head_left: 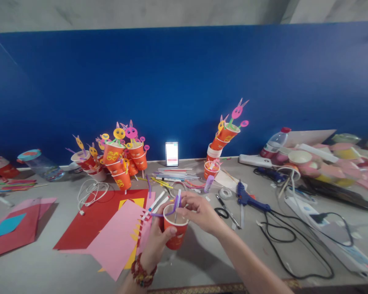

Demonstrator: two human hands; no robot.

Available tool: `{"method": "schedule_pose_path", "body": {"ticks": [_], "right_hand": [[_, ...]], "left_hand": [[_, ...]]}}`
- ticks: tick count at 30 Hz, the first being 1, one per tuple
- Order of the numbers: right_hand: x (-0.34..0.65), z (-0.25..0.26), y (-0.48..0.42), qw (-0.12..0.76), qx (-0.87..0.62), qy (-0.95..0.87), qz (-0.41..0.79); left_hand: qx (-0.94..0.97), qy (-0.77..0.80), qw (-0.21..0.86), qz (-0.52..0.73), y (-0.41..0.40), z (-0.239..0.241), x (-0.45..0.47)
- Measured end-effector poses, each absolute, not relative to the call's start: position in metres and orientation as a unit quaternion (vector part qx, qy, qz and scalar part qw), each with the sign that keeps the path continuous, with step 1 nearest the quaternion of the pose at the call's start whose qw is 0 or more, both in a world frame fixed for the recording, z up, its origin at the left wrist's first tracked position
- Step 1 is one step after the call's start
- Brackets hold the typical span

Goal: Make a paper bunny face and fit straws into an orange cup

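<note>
My left hand (155, 240) is wrapped round an orange-red paper cup (175, 230), held just above the table near its front edge. My right hand (199, 211) pinches a bent purple straw (168, 210) that lies across the cup's mouth, beside a thin stick standing in the cup. A red bead bracelet (142, 271) sits on my left wrist. Sheets of pink paper (116, 241), red paper (88, 222) and yellow paper lie to the left of the cup.
Finished cup figures with bunny faces (122, 157) cluster at back left, another stack (225, 136) at back centre. A lit phone (171, 154) leans on the blue wall. A blue glue gun (247, 198), scissors (225, 212), black cables and a power strip (309, 212) lie right.
</note>
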State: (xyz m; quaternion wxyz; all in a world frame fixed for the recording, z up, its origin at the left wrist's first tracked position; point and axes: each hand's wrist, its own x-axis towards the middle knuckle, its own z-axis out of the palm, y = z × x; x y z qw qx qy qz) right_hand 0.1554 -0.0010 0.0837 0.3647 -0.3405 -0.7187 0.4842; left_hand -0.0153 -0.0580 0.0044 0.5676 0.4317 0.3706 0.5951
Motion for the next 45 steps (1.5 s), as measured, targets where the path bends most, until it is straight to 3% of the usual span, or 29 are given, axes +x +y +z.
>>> {"method": "schedule_pose_path", "body": {"ticks": [17,31,45], "right_hand": [[0.148,0.043,0.034,0.269,-0.422,-0.600,0.625],[0.169,0.088,0.010,0.330,-0.331,-0.708,0.530],[0.160,0.088,0.004,0.339,-0.321,-0.747,0.473]], "left_hand": [[0.179,0.410,0.753,0.483,-0.045,0.026,-0.006],[0.404,0.347,0.616,0.581,-0.063,0.015,-0.004],[0.418,0.352,0.582,0.602,-0.065,0.011,-0.010]]}}
